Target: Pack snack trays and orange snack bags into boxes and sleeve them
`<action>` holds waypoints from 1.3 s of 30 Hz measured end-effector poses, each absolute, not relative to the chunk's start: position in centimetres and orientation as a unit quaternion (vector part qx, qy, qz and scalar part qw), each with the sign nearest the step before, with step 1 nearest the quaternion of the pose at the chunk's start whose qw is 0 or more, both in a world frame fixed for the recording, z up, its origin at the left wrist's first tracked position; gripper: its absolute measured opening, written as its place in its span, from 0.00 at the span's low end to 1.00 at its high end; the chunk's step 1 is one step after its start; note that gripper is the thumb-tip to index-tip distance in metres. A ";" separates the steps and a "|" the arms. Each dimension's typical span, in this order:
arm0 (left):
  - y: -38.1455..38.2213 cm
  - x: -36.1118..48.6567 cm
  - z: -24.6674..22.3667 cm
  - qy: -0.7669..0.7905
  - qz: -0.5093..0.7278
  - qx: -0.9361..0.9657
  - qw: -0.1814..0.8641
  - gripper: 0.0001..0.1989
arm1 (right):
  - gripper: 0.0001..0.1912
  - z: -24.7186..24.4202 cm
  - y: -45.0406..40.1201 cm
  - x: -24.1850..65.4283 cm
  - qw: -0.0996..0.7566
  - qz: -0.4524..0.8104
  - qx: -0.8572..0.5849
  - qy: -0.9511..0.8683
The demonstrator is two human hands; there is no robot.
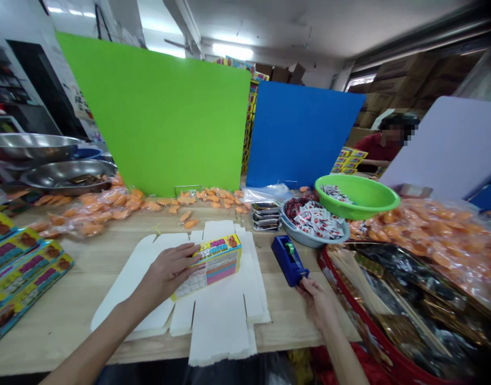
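Note:
My left hand (169, 270) rests on a small printed cardboard box (216, 266), its fingers over the box's left end. The box lies tilted on a flat white die-cut carton blank (219, 315), which spreads across the wooden table (64, 289). My right hand (317, 302) is at the table's right side, its fingertips pinching the lower end of a blue tape dispenser (289, 260). The dispenser lies on its side with a green part showing on top.
Printed boxes (23, 267) lie at the left edge. Orange pieces in plastic (109, 208) run along the far side, beside steel bowls (64, 176). A green basin (357, 197), a grey basin (313, 224) of sachets and a red tray (389, 305) stand right. A co-worker (379, 144) sits beyond the blue board (301, 133).

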State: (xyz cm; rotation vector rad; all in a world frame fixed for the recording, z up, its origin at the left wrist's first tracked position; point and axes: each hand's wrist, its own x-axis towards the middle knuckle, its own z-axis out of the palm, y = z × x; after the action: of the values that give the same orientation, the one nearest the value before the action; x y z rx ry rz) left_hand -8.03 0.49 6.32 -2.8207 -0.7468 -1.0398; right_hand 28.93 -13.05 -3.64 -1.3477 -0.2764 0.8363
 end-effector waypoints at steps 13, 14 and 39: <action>-1.2 -5.3 5.1 -0.325 -0.371 -0.869 0.054 0.09 | 0.18 -0.6 -14.4 25.8 0.647 0.399 -0.630 -0.159; -1.2 -5.3 5.1 -0.326 -0.368 -0.869 0.056 0.09 | 0.18 0.4 -14.2 24.6 0.644 0.405 -0.624 -0.177; -3.3 -2.8 4.3 -0.440 -0.273 -0.850 0.094 0.11 | 0.30 -0.5 -4.6 10.3 0.483 0.520 -0.613 -0.347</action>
State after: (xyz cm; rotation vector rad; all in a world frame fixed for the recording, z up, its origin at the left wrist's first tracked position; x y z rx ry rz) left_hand -2.79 -3.31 4.29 -2.5217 -1.3067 -0.8107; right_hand 10.28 -4.60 -0.55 -1.4925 -0.8455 1.2667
